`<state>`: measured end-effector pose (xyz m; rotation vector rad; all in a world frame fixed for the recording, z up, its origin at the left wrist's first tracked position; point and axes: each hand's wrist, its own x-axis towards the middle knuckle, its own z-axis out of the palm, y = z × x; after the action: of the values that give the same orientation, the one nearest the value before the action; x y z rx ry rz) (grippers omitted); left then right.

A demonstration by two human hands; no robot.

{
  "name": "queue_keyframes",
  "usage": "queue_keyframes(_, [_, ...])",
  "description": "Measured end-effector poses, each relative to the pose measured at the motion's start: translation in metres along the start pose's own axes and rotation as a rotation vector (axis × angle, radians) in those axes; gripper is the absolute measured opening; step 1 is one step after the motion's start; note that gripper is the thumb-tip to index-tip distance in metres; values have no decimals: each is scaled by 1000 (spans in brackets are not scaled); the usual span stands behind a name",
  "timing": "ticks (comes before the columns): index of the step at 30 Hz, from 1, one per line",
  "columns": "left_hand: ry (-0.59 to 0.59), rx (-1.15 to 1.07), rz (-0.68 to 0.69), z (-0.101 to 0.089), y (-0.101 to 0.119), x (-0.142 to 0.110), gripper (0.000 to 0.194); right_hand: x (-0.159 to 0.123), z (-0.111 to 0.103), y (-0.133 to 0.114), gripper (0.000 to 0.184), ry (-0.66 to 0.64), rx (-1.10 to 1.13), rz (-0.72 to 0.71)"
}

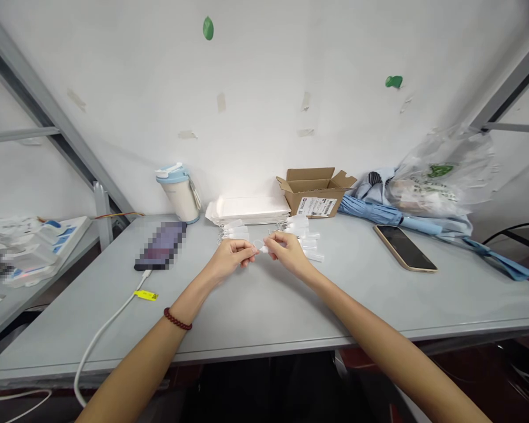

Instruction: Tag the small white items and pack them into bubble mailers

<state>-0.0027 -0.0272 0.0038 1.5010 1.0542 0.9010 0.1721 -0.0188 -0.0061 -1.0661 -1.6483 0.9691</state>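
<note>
My left hand (231, 257) and my right hand (288, 251) meet above the middle of the desk, both with fingers pinched. A small white nozzle-like piece (263, 249) shows between them, its back end in my right fingertips. From it a thin pale loop (257, 243) arches up. What my left fingertips pinch is too small to make out. Just behind my left hand lies a group of small white pieces (235, 230) with metal-looking hooks. Similar white tube-like pieces (307, 236) lie behind and right of my right hand.
Behind the hands lie a stack of flat white packets (253, 210) and an opened cardboard box (316, 197). A tumbler (179, 194) and a cabled phone (161, 247) are at left. To the right are another phone (404, 248), a folded blue umbrella (370, 210) and a plastic bag (441, 176).
</note>
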Motion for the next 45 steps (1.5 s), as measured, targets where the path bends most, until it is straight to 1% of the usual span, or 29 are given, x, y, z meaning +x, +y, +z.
queue_keyframes(8, [-16,-14,-7,0,-2,0,23,-1,1,-1,29,-12,-2,-4])
queue_keyframes(17, [-3,-46,-20,1,-1,-1,22,-1,1,-2,28,-8,0,-7])
queue_keyframes(21, [-5,-153,-60,2,-3,0,24,-2,3,-2,28,2,69,5])
queue_keyframes(23, [-15,-238,-81,3,-3,2,28,-2,5,-3,28,18,143,16])
queue_keyframes(26, [-4,-314,-74,2,-2,3,37,-1,8,-5,29,44,217,24])
queue_keyframes(28, [17,-300,-55,0,2,2,36,-1,8,-5,30,57,231,26])
queue_keyframes(31, [38,-220,-24,-3,9,-1,29,0,7,-5,31,65,241,31])
queue_keyframes(34, [25,-166,-6,-3,11,-3,24,0,6,-4,29,71,211,30])
queue_keyframes(37, [8,-150,-9,-1,8,-3,24,-2,6,-2,26,89,147,21])
queue_keyframes(40, [9,-130,-27,0,5,-2,24,-3,8,0,27,98,102,5])
queue_keyframes(45, [8,-79,-66,-2,6,0,25,-3,10,2,30,67,55,0])
